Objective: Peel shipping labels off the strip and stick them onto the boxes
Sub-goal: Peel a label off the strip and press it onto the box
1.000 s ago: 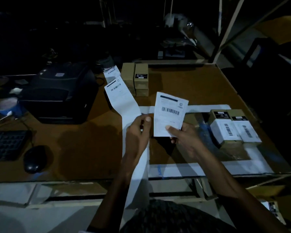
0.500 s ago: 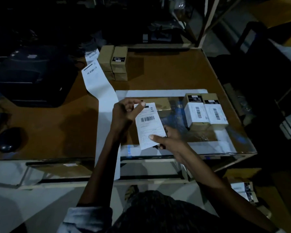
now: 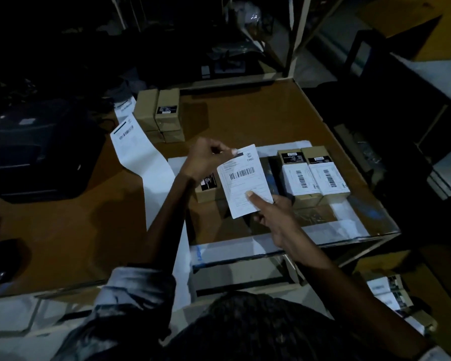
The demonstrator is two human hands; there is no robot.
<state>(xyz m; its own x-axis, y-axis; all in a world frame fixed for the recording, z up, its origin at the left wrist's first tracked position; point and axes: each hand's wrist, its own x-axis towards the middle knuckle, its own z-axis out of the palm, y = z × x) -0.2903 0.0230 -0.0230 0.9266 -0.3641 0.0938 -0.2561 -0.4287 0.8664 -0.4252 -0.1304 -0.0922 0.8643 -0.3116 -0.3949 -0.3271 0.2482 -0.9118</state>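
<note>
A peeled white shipping label (image 3: 245, 182) with a barcode is held up between both hands. My left hand (image 3: 206, 160) pinches its top left corner. My right hand (image 3: 274, 214) grips its lower edge, thumb on the front. Directly beneath the label lies a brown box (image 3: 206, 190) with a black sticker, partly hidden. To the right stand two brown boxes (image 3: 314, 175) with white labels on them. The white backing strip (image 3: 151, 165) runs from the printer across the table and over its front edge.
A black label printer (image 3: 37, 152) sits at the left. Several unlabelled brown boxes (image 3: 159, 115) are stacked at the back. A mouse (image 3: 0, 264) lies at the near left. White tape (image 3: 271, 243) frames the work patch. More labelled boxes (image 3: 393, 295) sit low at the right.
Both hands carried the label from beside the strip to the right and lower, over the brown box. My left hand let go of the strip and took the label's top corner.
</note>
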